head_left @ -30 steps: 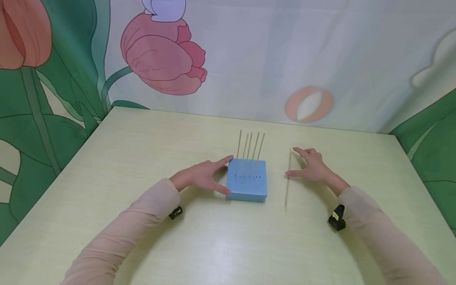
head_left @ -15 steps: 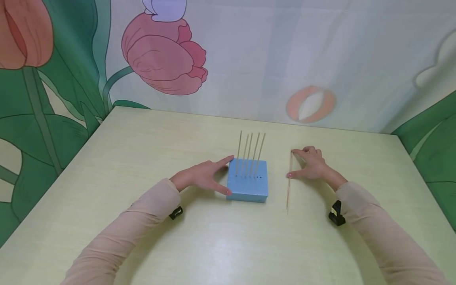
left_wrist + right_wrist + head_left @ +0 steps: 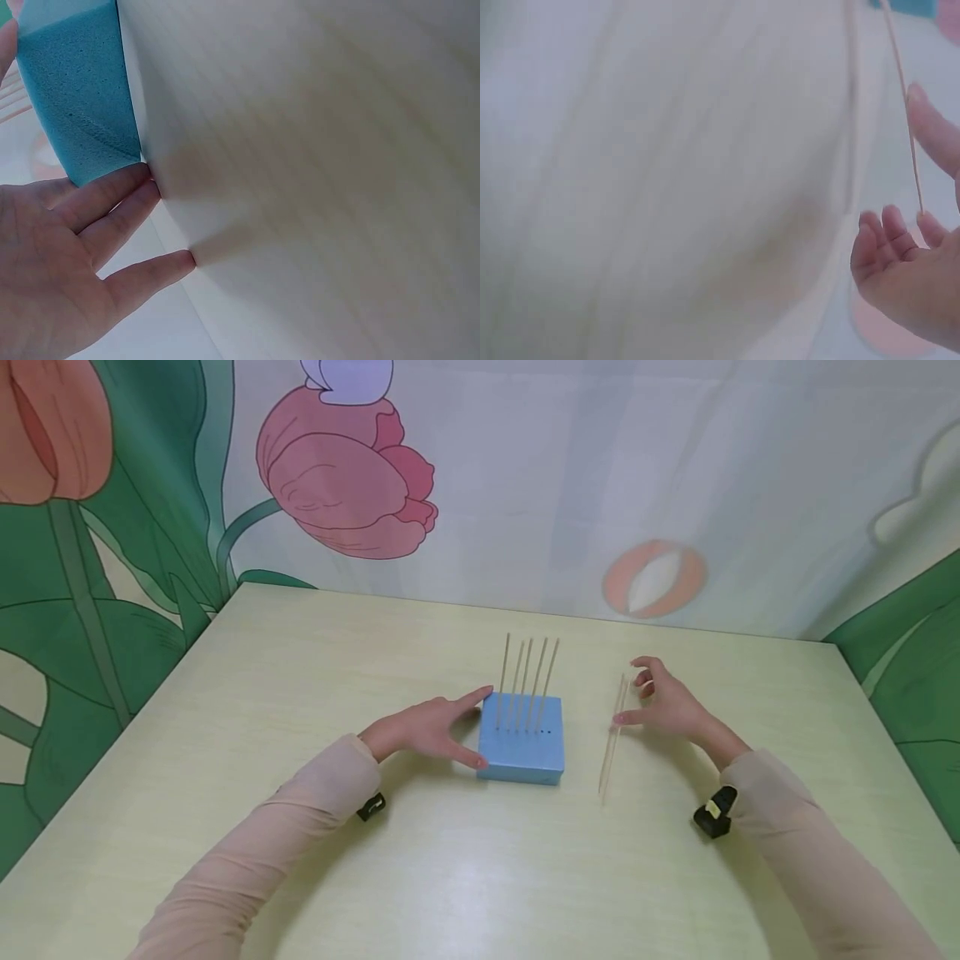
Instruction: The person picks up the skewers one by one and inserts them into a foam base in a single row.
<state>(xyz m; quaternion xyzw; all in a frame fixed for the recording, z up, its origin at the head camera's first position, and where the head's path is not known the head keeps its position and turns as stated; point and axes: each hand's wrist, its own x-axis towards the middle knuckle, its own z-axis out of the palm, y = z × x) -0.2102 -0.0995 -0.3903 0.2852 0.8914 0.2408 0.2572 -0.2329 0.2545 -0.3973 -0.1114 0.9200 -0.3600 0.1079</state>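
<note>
A blue block [image 3: 520, 756] with a pitted, foam-like side stands on the table, bearing several upright thin wooden sticks [image 3: 531, 685] in a row. My left hand [image 3: 423, 728] rests against its left side, thumb at the near corner and index finger at the far corner. In the left wrist view the fingers [image 3: 124, 199] are straight and spread. Right of the block, my right hand [image 3: 667, 702] holds a loose thin wooden stick [image 3: 606, 760] near its far end. In the right wrist view the stick [image 3: 916, 165] runs along the thumb to a fingertip; the other fingers curl.
Two small dark holes [image 3: 545, 732] show in the block's top, right of the row. The pale table [image 3: 465, 877] reaches back to a flower-printed curtain [image 3: 510, 485]. A blurred second line [image 3: 851, 112] runs beside the stick in the right wrist view.
My right hand has shifted slightly right, its fingers curling more, and the loose stick has tilted, its far end moving right. The left hand and the block have stayed in place.
</note>
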